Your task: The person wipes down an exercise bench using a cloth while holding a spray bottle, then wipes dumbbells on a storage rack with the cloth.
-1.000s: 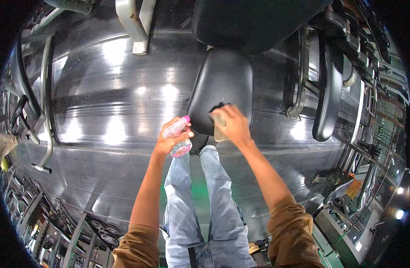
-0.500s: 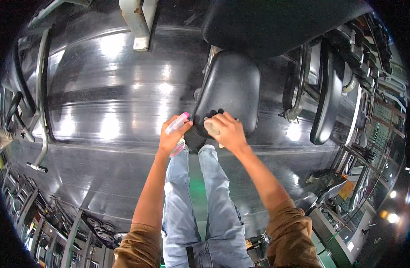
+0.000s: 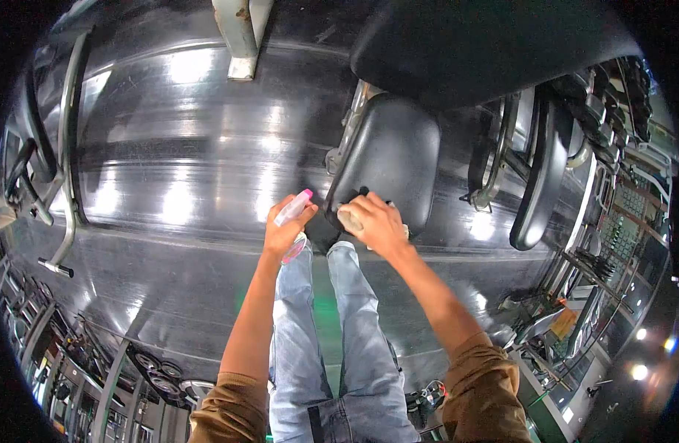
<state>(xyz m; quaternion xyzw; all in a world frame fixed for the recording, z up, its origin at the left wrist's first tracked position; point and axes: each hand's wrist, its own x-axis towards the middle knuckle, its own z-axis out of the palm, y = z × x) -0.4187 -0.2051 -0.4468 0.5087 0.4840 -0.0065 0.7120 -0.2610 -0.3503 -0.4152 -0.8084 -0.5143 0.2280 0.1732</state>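
Observation:
My left hand point(image 3: 282, 227) is closed around a spray bottle point(image 3: 294, 208) with a pink-tipped white top; its lower part shows below my palm. Against the near end of a black padded bench seat point(image 3: 395, 151), my right hand point(image 3: 379, 224) grips a pale, bunched cloth point(image 3: 349, 220). The fingers of that hand are curled over the cloth, and part of it is hidden beneath them. A gap of floor and the seat's left edge lie between my two hands.
The bench's dark backrest point(image 3: 487, 44) rises behind the seat. Another padded bench point(image 3: 540, 177) stands to the right, near a dumbbell rack point(image 3: 605, 111). A metal machine frame point(image 3: 68, 148) is at left, and a metal post foot point(image 3: 241, 68) at the top.
The view has shifted slightly, so the seat appears a little lower and further right. My right hand stays at the seat's near end with the cloth; my left still holds the spray bottle.

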